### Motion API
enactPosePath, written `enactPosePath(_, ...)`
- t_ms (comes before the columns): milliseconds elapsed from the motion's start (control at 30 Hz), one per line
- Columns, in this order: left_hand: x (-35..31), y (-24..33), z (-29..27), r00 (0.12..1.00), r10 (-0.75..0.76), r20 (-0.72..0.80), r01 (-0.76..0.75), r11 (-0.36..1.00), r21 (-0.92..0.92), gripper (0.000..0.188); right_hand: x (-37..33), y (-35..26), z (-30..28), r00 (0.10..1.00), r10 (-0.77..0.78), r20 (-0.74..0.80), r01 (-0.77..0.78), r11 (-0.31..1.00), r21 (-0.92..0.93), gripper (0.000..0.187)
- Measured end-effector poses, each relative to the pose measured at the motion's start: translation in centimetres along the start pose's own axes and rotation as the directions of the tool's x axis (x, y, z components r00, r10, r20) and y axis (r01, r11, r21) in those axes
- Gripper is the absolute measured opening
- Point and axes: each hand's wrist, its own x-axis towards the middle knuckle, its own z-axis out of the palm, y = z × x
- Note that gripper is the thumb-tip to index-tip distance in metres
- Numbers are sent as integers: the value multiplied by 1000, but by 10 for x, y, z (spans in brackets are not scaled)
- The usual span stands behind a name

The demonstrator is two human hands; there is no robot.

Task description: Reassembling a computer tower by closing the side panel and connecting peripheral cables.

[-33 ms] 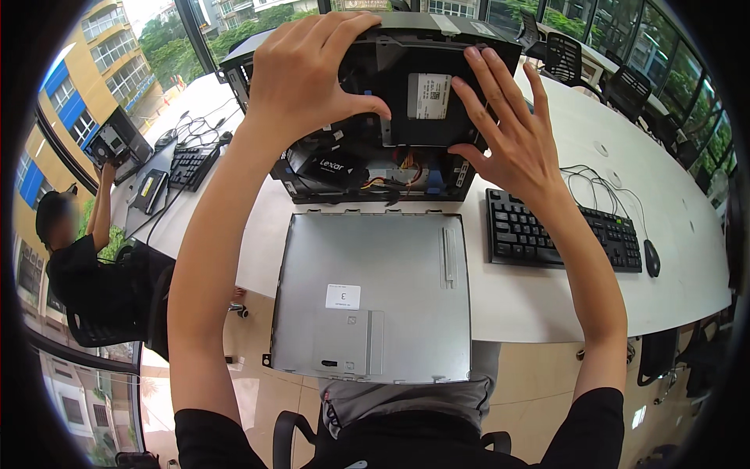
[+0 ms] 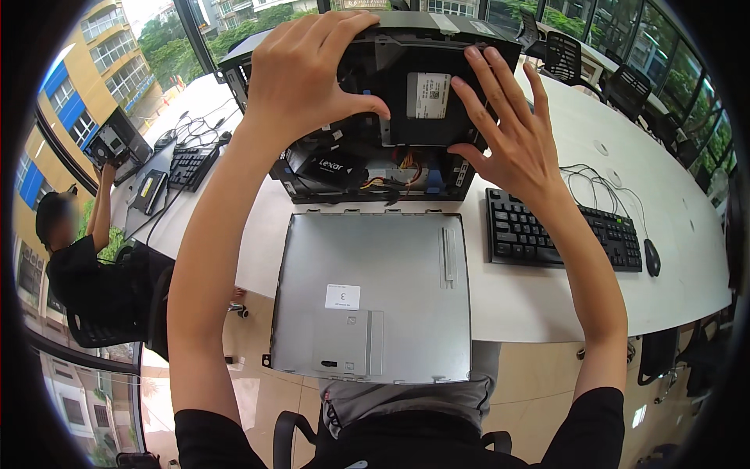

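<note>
An open black computer case (image 2: 375, 193) stands at the table's far edge, its inside facing me. My left hand (image 2: 301, 74) is hooked over the top edge, its thumb stretched onto a black drive bracket or cover (image 2: 461, 66) that bears a white label. My right hand (image 2: 512, 129) lies on the right side of that part, fingers spread. Below it are a small black solid-state drive (image 2: 324, 166) and coloured cables (image 2: 380, 181). A grey metal side panel (image 2: 375, 258) lies in front of the case, reaching over the table edge. My hands hide part of the interior.
A black keyboard (image 2: 512, 227) and a mouse (image 2: 651, 258) lie on the white table (image 2: 672, 203) to the right. At the far left, a person (image 2: 101, 266) handles another computer case (image 2: 121, 144), beside a second keyboard (image 2: 187, 168). Office chairs (image 2: 562, 55) stand at the back right.
</note>
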Motion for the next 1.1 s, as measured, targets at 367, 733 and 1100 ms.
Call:
enactPosePath(367,4,1,5,999,0,-49,1,1000,29,98,-4,8,12,838,515,-181,-221,623,751,71)
enactPosePath(733,2,6,-4,996,-65,56,64,998,17,101,-8,-4,4,791,600,119,-381,332,863,57)
enactPosePath(1100,-40,31,-97,980,-62,189,133,911,-391,58,-93,-49,-93,954,17,298,-225,697,681,49)
